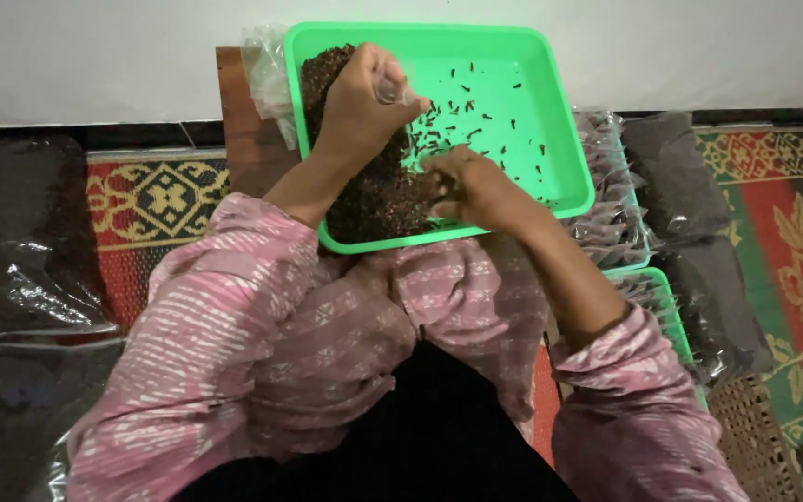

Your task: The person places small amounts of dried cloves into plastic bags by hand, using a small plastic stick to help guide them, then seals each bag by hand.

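Note:
A bright green plastic tray point(550, 84) rests on my lap, tilted slightly. A heap of dark brown cloves point(369, 200) fills its left side, and several loose cloves point(476, 116) lie scattered across the bare middle. My left hand point(364, 98) is over the heap, closed around a small clear plastic packet point(390, 90). Over the tray's near middle my right hand point(471, 181) hovers, its fingertips pinched together at the edge of the heap. Whether it holds any cloves is hidden.
Several small filled clear packets point(611, 209) lie in a second green tray point(666, 311) at my right. Large dark plastic bags sit at left point(20, 251) and right point(699, 251). A patterned red mat point(792, 242) covers the floor; a white wall point(95, 56) is ahead.

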